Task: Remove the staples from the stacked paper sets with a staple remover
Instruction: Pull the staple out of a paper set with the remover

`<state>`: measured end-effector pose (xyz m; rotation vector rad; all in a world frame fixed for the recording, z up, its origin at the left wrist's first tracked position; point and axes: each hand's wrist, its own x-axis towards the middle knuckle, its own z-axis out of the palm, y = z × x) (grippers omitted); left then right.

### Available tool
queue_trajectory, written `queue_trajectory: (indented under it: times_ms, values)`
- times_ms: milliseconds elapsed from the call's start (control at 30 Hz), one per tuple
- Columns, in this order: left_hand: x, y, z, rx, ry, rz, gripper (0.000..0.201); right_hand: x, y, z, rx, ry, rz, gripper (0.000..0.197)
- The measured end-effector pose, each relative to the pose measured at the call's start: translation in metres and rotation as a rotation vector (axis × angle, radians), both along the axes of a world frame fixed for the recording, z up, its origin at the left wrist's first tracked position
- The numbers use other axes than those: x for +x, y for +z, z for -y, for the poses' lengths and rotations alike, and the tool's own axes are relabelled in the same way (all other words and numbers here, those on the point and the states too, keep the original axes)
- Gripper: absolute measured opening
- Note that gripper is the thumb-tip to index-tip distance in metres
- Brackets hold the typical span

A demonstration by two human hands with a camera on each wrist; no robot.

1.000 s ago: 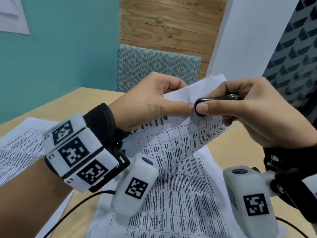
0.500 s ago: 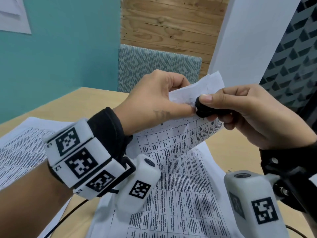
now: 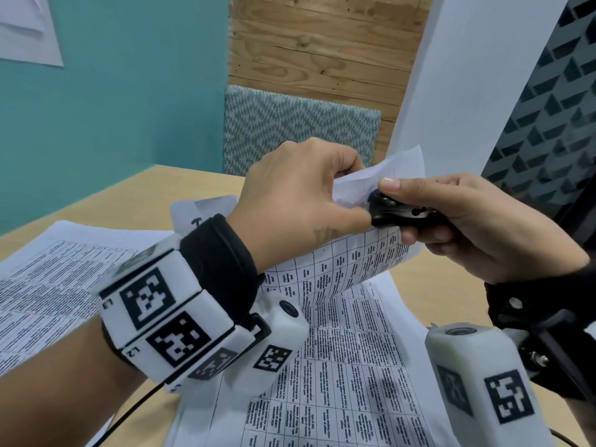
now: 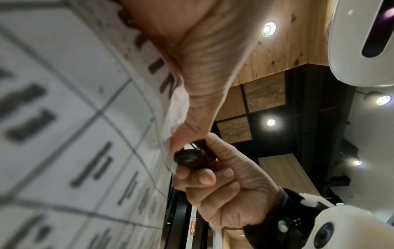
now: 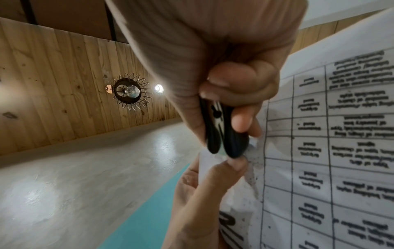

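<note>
A stapled set of printed table sheets [image 3: 348, 269] is lifted off the table by its top corner. My left hand [image 3: 300, 201] pinches that corner between thumb and fingers. My right hand [image 3: 458, 217] grips a black staple remover [image 3: 396, 214], its tip pressed against the paper right beside my left thumb. The left wrist view shows the staple remover [image 4: 192, 158] squeezed between my right thumb and fingers at the sheet's edge [image 4: 166, 134]. In the right wrist view the remover's [image 5: 221, 133] two black halves lie close together against the paper [image 5: 341, 134]. The staple itself is hidden.
More printed sheets [image 3: 338, 382] lie flat under the lifted set, and another printed stack [image 3: 42, 285] sits at the left on the wooden table [image 3: 445, 285]. A patterned chair back [image 3: 290, 130] stands behind the table.
The right hand has rolled the staple remover so its side now faces up, thumb on top. Both hands and the paper corner have shifted slightly.
</note>
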<state>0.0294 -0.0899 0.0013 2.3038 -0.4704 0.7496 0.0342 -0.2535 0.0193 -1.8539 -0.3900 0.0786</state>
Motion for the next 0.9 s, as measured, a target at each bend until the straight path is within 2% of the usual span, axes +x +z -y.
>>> queue_trajectory:
  times_ms: [133, 233, 300, 433, 600, 800, 900]
  values:
    - [-0.004, 0.002, 0.000, 0.073, 0.039, 0.050, 0.029, 0.001, -0.001, 0.003, -0.005, -0.003, -0.004, 0.028]
    - [-0.004, 0.003, 0.001, 0.139, 0.067, 0.065, 0.035, 0.001, -0.002, 0.003, -0.046, 0.008, 0.069, 0.024]
    - [-0.004, 0.003, 0.002, 0.154, 0.077, 0.059, 0.035, 0.000, -0.004, 0.003, -0.092, -0.018, 0.213, 0.025]
    - [-0.001, 0.005, -0.002, 0.063, -0.014, -0.002, 0.031, -0.004, -0.007, 0.005, -0.254, -0.086, 0.661, 0.035]
    - [0.001, 0.016, -0.022, -0.224, -0.420, -0.330, 0.021, -0.004, -0.002, 0.014, -0.404, 0.017, 1.048, 0.028]
    - [0.005, 0.015, -0.029, -0.254, -0.469, -0.506, 0.022, -0.003, -0.003, 0.014, -0.446, 0.032, 1.184, 0.025]
    - [0.005, 0.015, -0.030, -0.363, -0.554, -0.597, 0.022, -0.003, -0.002, 0.014, -0.438, 0.031, 1.213, 0.025]
